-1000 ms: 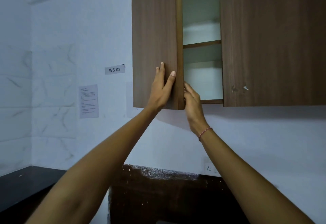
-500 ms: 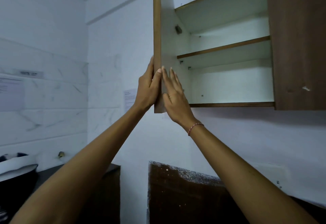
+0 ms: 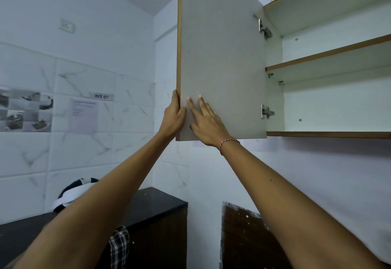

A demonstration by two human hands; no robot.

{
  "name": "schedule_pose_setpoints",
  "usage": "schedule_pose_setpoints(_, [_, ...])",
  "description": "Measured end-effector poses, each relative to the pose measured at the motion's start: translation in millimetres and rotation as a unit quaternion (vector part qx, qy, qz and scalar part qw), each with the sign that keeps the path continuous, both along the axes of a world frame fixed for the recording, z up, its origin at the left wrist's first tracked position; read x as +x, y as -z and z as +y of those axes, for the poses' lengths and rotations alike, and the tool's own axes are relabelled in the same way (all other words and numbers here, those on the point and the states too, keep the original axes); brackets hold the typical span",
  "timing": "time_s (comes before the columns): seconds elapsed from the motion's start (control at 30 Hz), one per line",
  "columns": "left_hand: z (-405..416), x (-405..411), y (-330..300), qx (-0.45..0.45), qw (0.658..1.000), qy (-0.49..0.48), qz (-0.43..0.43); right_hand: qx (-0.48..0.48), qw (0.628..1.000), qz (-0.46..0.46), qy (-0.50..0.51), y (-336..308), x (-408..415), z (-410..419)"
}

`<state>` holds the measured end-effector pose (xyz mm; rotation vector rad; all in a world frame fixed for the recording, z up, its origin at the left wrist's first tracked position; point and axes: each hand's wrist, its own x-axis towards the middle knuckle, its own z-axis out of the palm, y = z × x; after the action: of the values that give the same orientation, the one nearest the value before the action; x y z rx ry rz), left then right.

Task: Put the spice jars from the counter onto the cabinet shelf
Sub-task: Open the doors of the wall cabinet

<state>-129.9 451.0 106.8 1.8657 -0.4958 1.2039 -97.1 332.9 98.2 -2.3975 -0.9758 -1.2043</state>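
The wall cabinet's left door stands swung wide, its pale inner face toward me. My left hand grips the door's free edge near the bottom corner, thumb on the inner face. My right hand presses flat on the inner face beside it, fingers straight. The cabinet interior shows a middle shelf and a bottom shelf, both bare. No spice jars are in view.
A black counter runs along the tiled left wall, with a dark and white bundle on it and a checked cloth hanging at its front. A dark wooden panel stands below the cabinet. Two hinges sit on the door's right side.
The door has swung from nearly closed to fully open toward the left. Both hands followed it, and my view turned left, bringing the tiled wall and counter into sight.
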Motion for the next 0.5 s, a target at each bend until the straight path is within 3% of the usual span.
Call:
schedule_pose_setpoints(0.1, [17.3,8.6,1.5,0.044,0.997,-0.042,0.048,0.001,1.000,0.007,0.001,6.3,15.5,16.3])
schedule_pose_setpoints(0.2, [19.6,16.3,5.3,0.096,0.991,-0.087,0.022,0.039,0.999,-0.009,-0.007,12.5,25.9,27.7])
schedule_pose_setpoints(0.27, [20.8,21.9,8.2,0.126,0.977,-0.171,-0.003,0.047,0.999,-0.013,-0.021,13.2,29.5,28.0])
schedule_pose_setpoints(0.4, [4.4,26.8,14.2,0.163,0.901,-0.395,-0.072,0.030,0.998,-0.037,-0.032,11.0,31.8,8.2])
schedule_pose_setpoints(0.5, [-23.3,33.4,25.9,0.230,0.838,-0.474,-0.140,0.031,0.997,-0.070,0.024,16.0,36.3,-23.2])
